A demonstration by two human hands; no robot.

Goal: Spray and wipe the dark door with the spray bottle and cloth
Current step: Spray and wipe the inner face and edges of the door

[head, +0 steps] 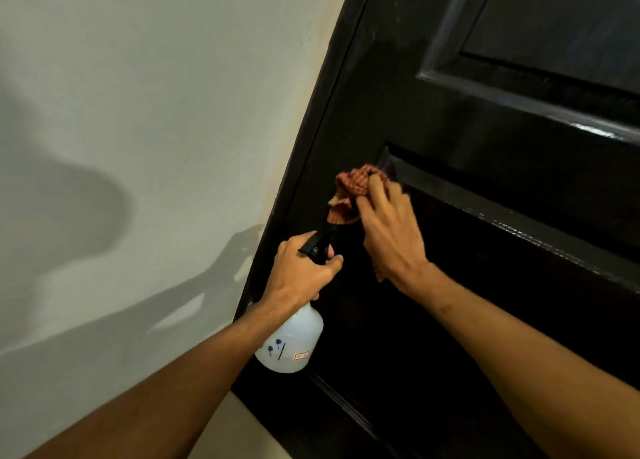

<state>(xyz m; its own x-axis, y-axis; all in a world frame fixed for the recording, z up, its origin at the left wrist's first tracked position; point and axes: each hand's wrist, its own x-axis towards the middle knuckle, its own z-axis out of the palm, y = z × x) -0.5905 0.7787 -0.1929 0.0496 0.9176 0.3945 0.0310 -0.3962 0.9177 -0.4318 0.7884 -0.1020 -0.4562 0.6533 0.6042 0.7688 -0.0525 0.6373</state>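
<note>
The dark panelled door (485,140) fills the right side of the view, glossy and tilted. My left hand (299,271) grips the neck and black trigger head of a white translucent spray bottle (294,344), held close to the door's left stile. My right hand (391,230) holds a bunched orange-brown checked cloth (349,192) and presses it against the door at the upper left corner of the lower recessed panel. The cloth sits just above the bottle's nozzle.
A pale plastered wall (138,112) runs along the left, meeting the dark door frame (311,140). Shadows of my arms and head fall on the wall. A strip of light floor or skirting (242,420) shows below the door's lower left.
</note>
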